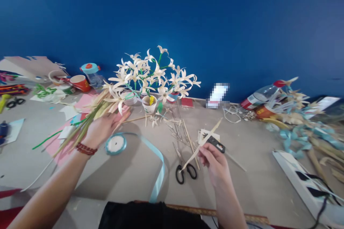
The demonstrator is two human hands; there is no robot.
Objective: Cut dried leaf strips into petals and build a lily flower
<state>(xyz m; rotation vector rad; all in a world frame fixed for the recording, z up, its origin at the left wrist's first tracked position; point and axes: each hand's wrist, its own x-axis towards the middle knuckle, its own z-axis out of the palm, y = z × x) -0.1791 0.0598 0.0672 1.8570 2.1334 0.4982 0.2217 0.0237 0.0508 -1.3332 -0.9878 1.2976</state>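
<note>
My right hand (213, 161) pinches a long, pale strip of dried husk (200, 145) between thumb and fingers, holding it slantwise above the table. Just below the strip lie scissors (185, 173) with black handles. My left hand (107, 123) rests at a bundle of dried green-beige husks (92, 120), fingers stretched out along it; its fingertips are blurred. Beside that wrist is a roll of light blue ribbon (116, 144), its loose end running towards me. White handmade flowers (150, 73) on green stems stand in small cups (149, 105) behind.
Thin twigs (176, 130) lie mid-table, near a dark flat box (215, 142). At right are a power strip (298, 179), a plastic bottle (259, 98) and curled blue ribbon (292, 137). Pink paper (60, 150) and a red paper cup (80, 83) sit at left.
</note>
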